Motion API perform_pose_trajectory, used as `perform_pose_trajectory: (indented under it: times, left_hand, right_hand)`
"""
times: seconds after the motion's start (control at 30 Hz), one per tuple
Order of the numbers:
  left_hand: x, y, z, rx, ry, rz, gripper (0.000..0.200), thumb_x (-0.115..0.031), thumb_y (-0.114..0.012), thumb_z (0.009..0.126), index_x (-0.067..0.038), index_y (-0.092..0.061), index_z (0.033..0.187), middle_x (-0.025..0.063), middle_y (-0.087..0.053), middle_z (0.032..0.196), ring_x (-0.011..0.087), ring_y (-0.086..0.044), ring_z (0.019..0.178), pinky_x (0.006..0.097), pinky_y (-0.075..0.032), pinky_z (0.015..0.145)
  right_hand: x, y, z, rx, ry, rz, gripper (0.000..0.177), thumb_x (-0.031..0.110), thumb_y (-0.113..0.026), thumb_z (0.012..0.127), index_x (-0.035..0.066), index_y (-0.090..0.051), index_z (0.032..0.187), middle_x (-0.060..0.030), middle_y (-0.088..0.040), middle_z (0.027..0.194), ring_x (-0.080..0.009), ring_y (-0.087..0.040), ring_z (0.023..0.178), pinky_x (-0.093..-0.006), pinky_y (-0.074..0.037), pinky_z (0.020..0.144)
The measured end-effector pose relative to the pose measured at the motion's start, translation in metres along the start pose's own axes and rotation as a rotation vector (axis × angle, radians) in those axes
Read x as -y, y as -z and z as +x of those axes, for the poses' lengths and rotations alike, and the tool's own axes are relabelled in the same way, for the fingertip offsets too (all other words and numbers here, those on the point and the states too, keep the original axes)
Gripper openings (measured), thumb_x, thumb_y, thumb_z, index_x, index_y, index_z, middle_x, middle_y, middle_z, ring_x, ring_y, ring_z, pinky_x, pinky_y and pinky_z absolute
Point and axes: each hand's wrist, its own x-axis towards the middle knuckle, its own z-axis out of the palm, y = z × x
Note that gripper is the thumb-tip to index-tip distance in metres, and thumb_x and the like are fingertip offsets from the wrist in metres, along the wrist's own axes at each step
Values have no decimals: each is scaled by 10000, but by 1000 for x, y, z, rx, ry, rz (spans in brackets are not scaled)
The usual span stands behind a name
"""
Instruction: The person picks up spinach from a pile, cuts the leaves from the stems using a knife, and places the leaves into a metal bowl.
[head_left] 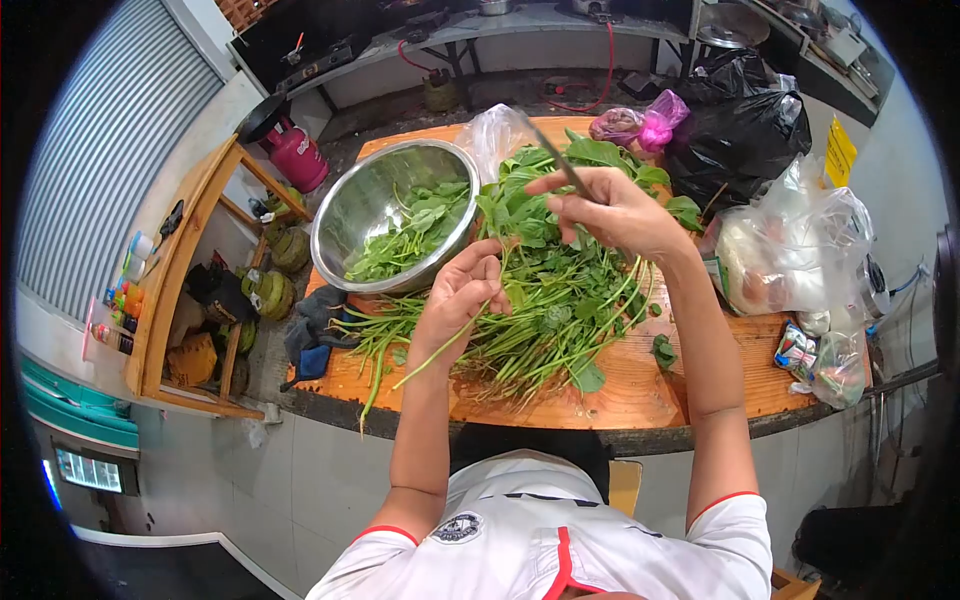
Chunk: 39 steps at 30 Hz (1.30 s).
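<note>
My left hand [462, 300] is closed around a thin green stem [424, 363] of a leafy vegetable, whose cut-looking end hangs down to the left. Raised over the greens, my right hand [622, 212] grips a knife [556, 157] with its blade pointing up and to the left. Below both hands lies a large pile of leafy greens [555, 325], leaves toward the back and long stems toward me. A steel bowl [345, 205] stands left of the pile, with loose picked leaves [415, 235] inside.
The wooden table [640, 395] carries clear plastic bags [790, 250] of produce, a black bag [735, 140] and a pink bag [660, 120] on the right. A dark cloth [315, 330] lies at the left edge. A wooden shelf [190, 270] and pink gas cylinder [293, 155] stand left.
</note>
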Motion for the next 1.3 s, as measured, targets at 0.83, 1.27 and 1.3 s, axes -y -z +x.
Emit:
perform_pose_trajectory:
  times: [0.83,1.27,1.3]
  left_hand:
    - [-7,1,-5,32,43,-72,544,-49,-549,721,34,-506,1257,-18,-498,671,61,-499,577,220,-515,612]
    - [-4,-4,1,90,36,-81,556,-42,-539,729,41,-476,1275,-17,-494,661,61,-502,571,235,-526,625]
    - [-4,-4,1,93,36,-80,555,-42,-540,730,40,-475,1275,-18,-493,663,61,-502,571,235,-526,625]
  right_hand:
    - [2,25,-9,195,-33,-81,244,273,-637,886,49,-616,793,35,-581,631,-10,-399,470,-205,-289,428]
    - [-14,-12,7,200,24,-137,243,236,-720,821,-1,-673,848,31,-591,622,-37,-529,570,-201,-408,534]
    - [-16,-13,8,201,50,-148,226,224,-703,839,0,-667,847,25,-590,622,-37,-523,560,-200,-398,521]
